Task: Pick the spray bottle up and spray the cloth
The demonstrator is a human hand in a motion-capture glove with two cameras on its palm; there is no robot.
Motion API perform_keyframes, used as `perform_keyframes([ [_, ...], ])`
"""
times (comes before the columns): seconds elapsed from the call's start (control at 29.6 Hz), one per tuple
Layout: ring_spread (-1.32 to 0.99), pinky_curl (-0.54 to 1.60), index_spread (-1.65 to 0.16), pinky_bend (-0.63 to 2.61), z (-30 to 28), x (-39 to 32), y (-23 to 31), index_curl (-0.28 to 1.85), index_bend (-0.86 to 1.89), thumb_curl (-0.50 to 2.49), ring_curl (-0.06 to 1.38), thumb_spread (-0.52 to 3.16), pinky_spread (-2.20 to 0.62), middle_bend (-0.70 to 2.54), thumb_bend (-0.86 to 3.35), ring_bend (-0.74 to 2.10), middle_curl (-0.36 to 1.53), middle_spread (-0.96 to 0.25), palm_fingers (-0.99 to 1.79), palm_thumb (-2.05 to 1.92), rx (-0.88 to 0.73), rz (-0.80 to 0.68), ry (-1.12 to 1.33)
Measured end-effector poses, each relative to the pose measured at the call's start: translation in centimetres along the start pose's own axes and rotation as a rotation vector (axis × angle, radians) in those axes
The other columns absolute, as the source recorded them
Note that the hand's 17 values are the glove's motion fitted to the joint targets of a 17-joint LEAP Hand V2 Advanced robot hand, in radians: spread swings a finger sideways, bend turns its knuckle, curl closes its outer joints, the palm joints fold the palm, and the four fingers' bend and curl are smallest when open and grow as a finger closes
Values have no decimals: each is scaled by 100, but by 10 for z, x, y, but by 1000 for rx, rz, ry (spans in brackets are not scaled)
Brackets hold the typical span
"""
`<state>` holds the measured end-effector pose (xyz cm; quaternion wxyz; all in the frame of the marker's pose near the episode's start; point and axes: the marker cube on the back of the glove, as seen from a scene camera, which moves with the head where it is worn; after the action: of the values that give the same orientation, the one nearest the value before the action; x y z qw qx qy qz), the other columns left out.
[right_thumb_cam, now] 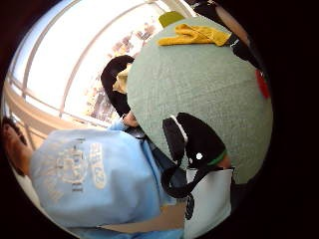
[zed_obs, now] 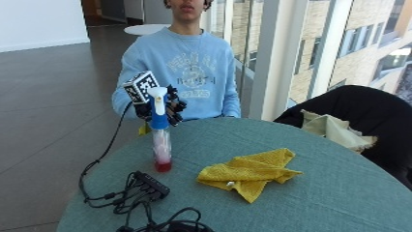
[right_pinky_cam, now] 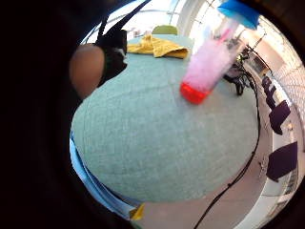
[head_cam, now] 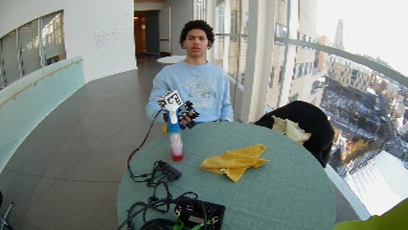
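A spray bottle [zed_obs: 159, 140] with a blue head, clear pinkish body and red base stands upright on the round green table [zed_obs: 322, 193], near the edge where the person sits. My gloved right hand [zed_obs: 172, 110] is raised just behind the bottle's head, fingers spread, holding nothing. From the little finger side palm view the bottle [right_pinky_cam: 207, 67] stands apart from the palm. A crumpled yellow cloth [zed_obs: 250, 172] lies on the table to the bottle's side, towards the middle. The thumb side palm view shows the cloth [right_thumb_cam: 197, 35] across the table.
Black cables and a small black box [zed_obs: 145, 188] lie on the table in front of the bottle. A larger black device [head_cam: 198, 213] sits at the table's near edge. A dark chair [zed_obs: 360, 111] with a beige cloth stands by the window.
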<state>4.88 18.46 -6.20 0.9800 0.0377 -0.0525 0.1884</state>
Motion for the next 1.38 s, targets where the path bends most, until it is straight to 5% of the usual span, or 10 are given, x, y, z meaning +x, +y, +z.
perform_keyframes([
  [0.3,-6,31,-40,34,-22,57,19,17,4,30,36,114,19,38,-1,41,41,-11,62,63,258,186,-236],
  [0.44,-5,32,-41,37,-27,69,17,16,6,29,37,113,18,35,-3,45,40,-10,63,60,251,333,-338],
  [1.38,-4,35,-38,44,-16,118,-111,10,3,31,37,102,17,39,-1,56,42,-8,60,66,505,454,-662],
])
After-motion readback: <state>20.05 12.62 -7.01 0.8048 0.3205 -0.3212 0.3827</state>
